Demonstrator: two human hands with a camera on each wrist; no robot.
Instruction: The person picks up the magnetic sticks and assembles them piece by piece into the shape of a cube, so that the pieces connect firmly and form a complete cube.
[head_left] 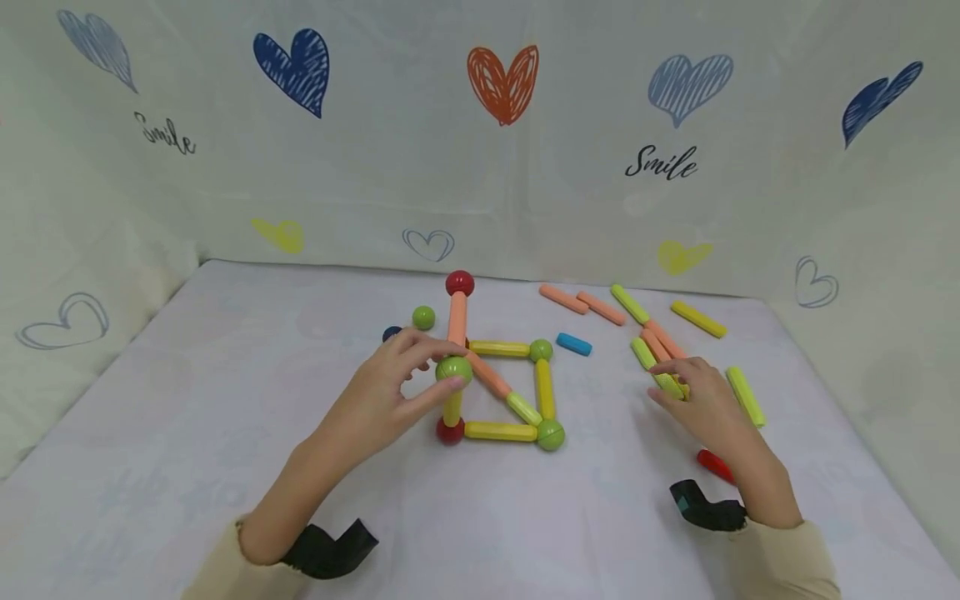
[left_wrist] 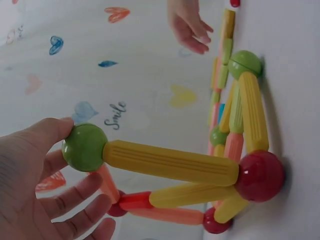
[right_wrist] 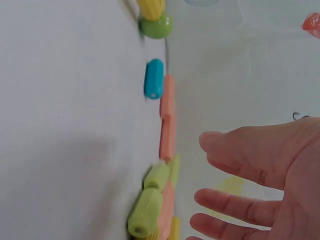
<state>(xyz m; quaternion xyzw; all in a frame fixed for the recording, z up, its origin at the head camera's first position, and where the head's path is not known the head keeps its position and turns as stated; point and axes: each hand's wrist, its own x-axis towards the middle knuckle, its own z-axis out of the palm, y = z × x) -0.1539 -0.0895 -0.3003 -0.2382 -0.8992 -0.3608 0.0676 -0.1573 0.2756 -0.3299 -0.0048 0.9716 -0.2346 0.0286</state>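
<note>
My left hand (head_left: pixel 386 379) pinches a green ball (left_wrist: pixel 85 147) between thumb and fingers. This ball caps an upright yellow stick (left_wrist: pixel 172 162), whose lower end meets a red ball (left_wrist: pixel 260 176) on the table. The upright belongs to a frame of sticks and balls; its base has yellow sides, green corner balls (head_left: pixel 551 434) and an orange-and-green diagonal (head_left: pixel 489 375). At its back left, an orange upright (head_left: pixel 457 318) carries a red ball (head_left: pixel 460 283). Over a group of loose sticks hovers my right hand (head_left: pixel 705 400), fingers apart and holding nothing; a light green stick (right_wrist: pixel 146 212) lies near it.
Behind the frame's left side lie a green ball (head_left: pixel 423 317) and a partly hidden dark blue ball (head_left: pixel 392 333). Right of the frame are a short blue stick (head_left: pixel 573 344), orange sticks (head_left: pixel 564 299), a yellow stick (head_left: pixel 698 319) and a red stick (head_left: pixel 716 466). A heart-printed cloth hangs behind.
</note>
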